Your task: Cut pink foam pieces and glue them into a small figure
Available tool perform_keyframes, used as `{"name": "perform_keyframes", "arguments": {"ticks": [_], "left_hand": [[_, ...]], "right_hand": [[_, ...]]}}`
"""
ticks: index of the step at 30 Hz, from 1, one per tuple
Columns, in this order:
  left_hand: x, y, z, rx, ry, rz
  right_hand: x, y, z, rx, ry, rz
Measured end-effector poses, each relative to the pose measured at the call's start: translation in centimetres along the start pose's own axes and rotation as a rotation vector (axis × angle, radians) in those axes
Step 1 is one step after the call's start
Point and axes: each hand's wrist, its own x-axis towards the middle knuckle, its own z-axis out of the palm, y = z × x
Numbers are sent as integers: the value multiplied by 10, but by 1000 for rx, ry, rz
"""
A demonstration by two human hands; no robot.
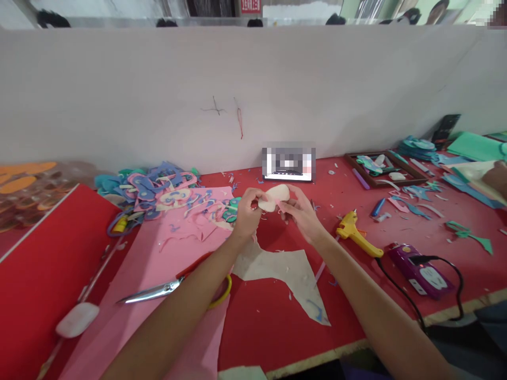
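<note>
Cream foam cutout sits pinched between left hand and right hand above the red worktop; best held lightly by its edges, I judge.

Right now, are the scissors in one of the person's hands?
No, the scissors lie on the pink sheet, while the left hand and right hand hold a cream foam piece.
</note>
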Motion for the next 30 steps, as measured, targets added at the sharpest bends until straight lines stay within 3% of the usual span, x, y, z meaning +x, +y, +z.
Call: {"name": "perform_keyframes", "arguments": {"ticks": [15, 30], "left_hand": [[0, 2, 0, -7, -23, -11], [-1, -3, 2, -31, -81, 44]], "right_hand": [[3, 7, -2, -89, 15, -41], [2, 2, 0, 22, 88, -39]]}}
